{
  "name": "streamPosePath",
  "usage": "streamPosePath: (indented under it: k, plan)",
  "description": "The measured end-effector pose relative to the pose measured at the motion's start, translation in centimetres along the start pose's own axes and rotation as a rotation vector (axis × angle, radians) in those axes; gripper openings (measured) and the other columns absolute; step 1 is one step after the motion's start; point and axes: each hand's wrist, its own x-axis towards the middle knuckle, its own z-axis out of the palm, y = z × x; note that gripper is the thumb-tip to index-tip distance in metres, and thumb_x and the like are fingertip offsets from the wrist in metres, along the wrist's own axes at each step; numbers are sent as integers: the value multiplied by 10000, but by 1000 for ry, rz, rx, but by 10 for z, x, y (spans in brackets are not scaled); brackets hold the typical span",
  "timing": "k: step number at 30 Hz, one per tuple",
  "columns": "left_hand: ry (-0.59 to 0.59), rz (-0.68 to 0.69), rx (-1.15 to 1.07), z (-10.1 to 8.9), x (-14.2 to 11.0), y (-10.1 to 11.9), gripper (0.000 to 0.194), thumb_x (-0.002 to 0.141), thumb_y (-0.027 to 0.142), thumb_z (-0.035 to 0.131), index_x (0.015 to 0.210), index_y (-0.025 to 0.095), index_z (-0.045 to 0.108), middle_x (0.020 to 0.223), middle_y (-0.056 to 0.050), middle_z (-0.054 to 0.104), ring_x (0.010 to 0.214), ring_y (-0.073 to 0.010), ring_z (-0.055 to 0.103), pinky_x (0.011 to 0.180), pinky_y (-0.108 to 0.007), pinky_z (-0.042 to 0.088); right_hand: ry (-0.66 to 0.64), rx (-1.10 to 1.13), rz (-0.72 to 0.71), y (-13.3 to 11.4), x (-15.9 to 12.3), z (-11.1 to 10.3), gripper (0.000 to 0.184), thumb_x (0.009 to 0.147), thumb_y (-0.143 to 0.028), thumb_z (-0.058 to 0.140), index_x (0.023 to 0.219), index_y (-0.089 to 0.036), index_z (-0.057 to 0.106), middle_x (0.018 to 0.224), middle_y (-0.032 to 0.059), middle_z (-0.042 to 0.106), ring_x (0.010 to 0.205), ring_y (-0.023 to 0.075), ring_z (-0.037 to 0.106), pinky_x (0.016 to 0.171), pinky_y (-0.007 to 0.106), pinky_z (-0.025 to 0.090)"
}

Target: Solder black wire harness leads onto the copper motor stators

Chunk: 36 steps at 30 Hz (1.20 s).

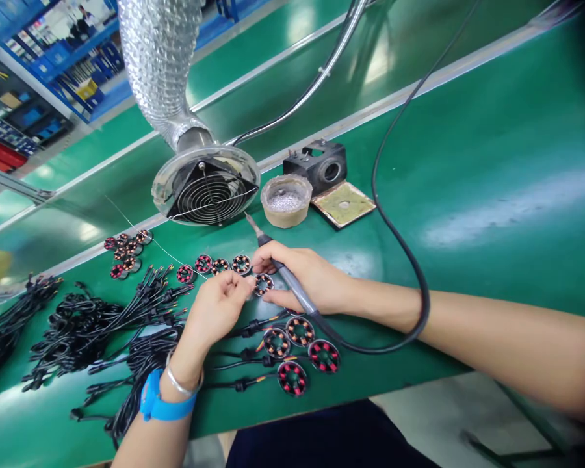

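My right hand (316, 279) is closed around the grey handle of a soldering iron (290, 283), its tip pointing up and left. The thumb and fingers of that hand also reach the rim of a small round motor stator (263, 285) with copper windings. My left hand (217, 305) is pinched shut at the stator's left side. A thin, silvery solder wire (162, 247) runs into this hand from the upper left; its end is hidden by the fingers. Several stators (219, 266) stand in a row just behind the hands. Nearer me lie stators with red or copper windings (292, 378) beside black cables.
A fume extractor fan (209, 195) hangs behind the hands on a foil duct (163, 65). To its right are a bowl of silvery material (286, 218), a black iron stand (316, 166) and a sponge tray (344, 203). Black cable bundles (88, 318) cover the left. The iron's cord (394, 234) loops over my right forearm.
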Motion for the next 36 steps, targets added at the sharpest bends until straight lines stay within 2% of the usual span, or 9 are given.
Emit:
streamPosePath:
  k: [6, 11, 14, 17, 20, 24, 28, 31, 36]
  plan:
    - [-18, 10, -252, 2, 5, -2, 276, 749, 427, 586, 693, 160, 543, 511, 67, 356, 468, -71, 273, 458, -209, 203, -9, -3, -16, 0, 0, 1, 440, 700, -46, 663, 1059, -212, 471, 970, 7, 610, 855, 151, 605, 777, 274, 486]
    - [90, 37, -406, -25, -13, 1, 340, 829, 494, 582, 748, 164, 560, 466, 94, 233, 413, -60, 154, 416, -215, 120, -15, -10, 4, -1, 0, 0, 393, 722, -86, 641, 1051, -223, 473, 953, 6, 609, 848, 156, 608, 770, 276, 487]
    - [299, 200, -333, -58, -44, 2, 327, 919, 462, 521, 838, 161, 619, 473, 59, 348, 442, -81, 284, 454, -217, 241, -13, -29, -6, -2, -2, 1, 353, 757, -124, 615, 1066, -225, 479, 975, 17, 625, 852, 162, 623, 766, 280, 497]
    - [660, 359, -225, -91, -78, 3, 308, 959, 427, 470, 892, 178, 637, 512, 23, 475, 500, -112, 419, 516, -233, 331, -14, -108, 13, -1, -5, 3, 310, 797, -188, 597, 1081, -240, 487, 973, 19, 642, 824, 173, 644, 725, 283, 518]
    - [860, 296, 93, -114, -92, 1, 318, 966, 410, 437, 909, 184, 654, 560, 12, 513, 535, -126, 457, 536, -237, 347, -23, -187, 0, 3, -8, 5, 271, 839, -250, 573, 1096, -257, 486, 981, 26, 658, 794, 195, 671, 641, 285, 542]
    - [532, 3, 560, -135, -79, -17, 311, 932, 365, 446, 930, 189, 703, 685, -12, 621, 615, -146, 516, 594, -244, 367, -3, -230, -45, 6, -9, 6, 263, 866, -326, 564, 1114, -273, 492, 977, 39, 683, 763, 225, 697, 563, 301, 568]
    - [214, -118, 754, -142, -69, -39, 206, 859, 266, 529, 901, 201, 721, 568, 17, 565, 533, -141, 470, 578, -249, 317, 3, -260, -40, 12, -11, 8, 267, 879, -390, 564, 1124, -299, 512, 955, 45, 696, 707, 232, 704, 512, 309, 578]
    - [208, -115, 828, -142, -74, -52, 143, 815, 212, 594, 905, 211, 705, 594, 23, 567, 531, -139, 468, 561, -246, 296, -8, -284, 10, 21, -15, 11, 304, 856, -428, 611, 1141, -358, 527, 1005, 55, 693, 699, 229, 701, 524, 301, 583]
    - [423, -84, 971, -136, -73, -78, 70, 847, 272, 626, 885, 220, 654, 724, -11, 626, 678, -179, 567, 613, -258, 341, 52, -317, 83, 29, -20, 14, 284, 843, -535, 562, 1117, -460, 550, 1001, 26, 701, 717, 176, 697, 545, 232, 559]
